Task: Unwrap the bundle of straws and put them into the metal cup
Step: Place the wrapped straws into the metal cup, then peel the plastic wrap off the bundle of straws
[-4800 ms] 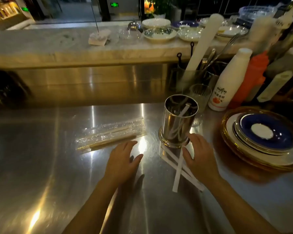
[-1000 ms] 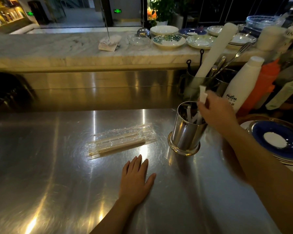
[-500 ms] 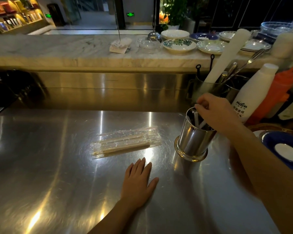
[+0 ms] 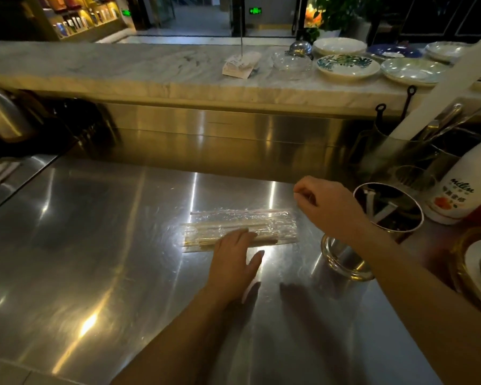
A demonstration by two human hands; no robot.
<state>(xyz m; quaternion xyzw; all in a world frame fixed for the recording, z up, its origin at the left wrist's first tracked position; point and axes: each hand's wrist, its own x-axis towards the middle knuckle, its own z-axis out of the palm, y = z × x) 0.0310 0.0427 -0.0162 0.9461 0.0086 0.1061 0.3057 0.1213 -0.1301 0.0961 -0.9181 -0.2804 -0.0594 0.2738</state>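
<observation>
A bundle of straws in clear plastic wrap (image 4: 242, 227) lies flat on the steel counter (image 4: 109, 245). My left hand (image 4: 233, 259) rests palm down with its fingertips on the bundle's near edge. My right hand (image 4: 325, 207) hovers just past the bundle's right end, fingers curled, with nothing visible in them. The shiny metal cup (image 4: 372, 234) stands to the right, partly hidden behind my right wrist. A few white paper-wrapped straws (image 4: 381, 212) lean inside it.
A white bottle (image 4: 456, 190) and an orange one stand right of the cup. A stack of plates (image 4: 478, 268) sits at the right edge. Behind the cup is a utensil holder (image 4: 417, 151) with a white roll. A raised marble ledge (image 4: 178, 76) carries dishes.
My right hand has left the cup and moved left to the bundle's right end. My left hand slid forward from the bare counter onto the bundle. The camera turned left.
</observation>
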